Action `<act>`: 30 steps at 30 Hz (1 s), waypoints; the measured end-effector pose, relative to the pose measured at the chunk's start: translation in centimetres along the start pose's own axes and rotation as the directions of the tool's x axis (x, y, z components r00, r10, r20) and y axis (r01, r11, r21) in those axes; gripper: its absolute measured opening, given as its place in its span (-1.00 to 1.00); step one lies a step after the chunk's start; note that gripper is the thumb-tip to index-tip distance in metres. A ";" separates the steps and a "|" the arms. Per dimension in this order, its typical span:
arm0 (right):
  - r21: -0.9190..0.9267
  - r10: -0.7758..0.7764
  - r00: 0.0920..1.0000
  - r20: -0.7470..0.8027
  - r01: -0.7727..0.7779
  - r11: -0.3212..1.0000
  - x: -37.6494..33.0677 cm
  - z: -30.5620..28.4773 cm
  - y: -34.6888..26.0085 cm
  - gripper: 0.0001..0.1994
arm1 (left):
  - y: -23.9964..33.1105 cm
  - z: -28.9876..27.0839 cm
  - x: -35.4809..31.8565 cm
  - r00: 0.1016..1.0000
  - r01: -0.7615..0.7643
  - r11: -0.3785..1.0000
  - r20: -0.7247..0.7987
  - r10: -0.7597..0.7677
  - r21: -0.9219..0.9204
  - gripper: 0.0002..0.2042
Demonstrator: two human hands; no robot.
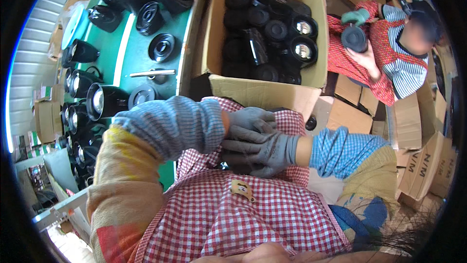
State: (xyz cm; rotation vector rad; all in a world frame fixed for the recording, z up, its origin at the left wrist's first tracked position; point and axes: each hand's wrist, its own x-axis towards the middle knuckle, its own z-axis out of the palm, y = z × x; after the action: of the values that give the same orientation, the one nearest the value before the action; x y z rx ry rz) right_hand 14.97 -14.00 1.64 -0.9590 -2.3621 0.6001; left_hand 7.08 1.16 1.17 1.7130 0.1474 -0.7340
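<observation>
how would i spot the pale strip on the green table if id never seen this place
Find the open brown cardboard box, then look left to the long green table. Near its box-side edge, the slim pale strip lies between a round black lid and a round dark grey lid. Its thin, straight, light shape sets it apart from both.

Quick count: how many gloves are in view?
3: a gray left glove and a gray right glove, overlapping near the picture's centre, and a green glove on the co-worker at upper right. Others may be hidden.
</observation>
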 end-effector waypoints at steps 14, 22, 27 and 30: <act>0.878 0.911 0.209 -0.356 -0.259 0.403 -6.1 -1.6 -5.2 0.03 | -1.7 3.7 -10.7 0.906 -0.230 0.960 -0.396 0.152 -0.158 -0.41; 0.764 0.874 0.454 -0.174 -0.498 0.410 -1.1 5.1 -11.1 0.17 | -1.4 10.7 -17.1 0.716 -0.323 0.942 -0.675 0.178 -0.095 -0.33; 0.935 0.877 0.431 -0.212 -0.172 0.311 -1.3 4.2 -10.2 -0.09 | -3.7 9.3 -18.5 0.615 -0.498 0.799 -0.787 0.052 -0.337 -0.55; 0.933 0.865 0.409 -0.290 -0.082 0.351 -1.9 0.4 -11.2 -0.35 | -5.6 8.6 -20.9 0.648 -0.440 0.736 -0.750 -0.136 -0.514 -0.63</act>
State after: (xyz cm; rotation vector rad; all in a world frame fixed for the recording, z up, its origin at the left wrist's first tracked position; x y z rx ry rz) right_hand 10.26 -22.74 7.14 -1.1814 -0.6407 1.1214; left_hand -15.45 0.76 7.02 1.1826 0.7416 0.2483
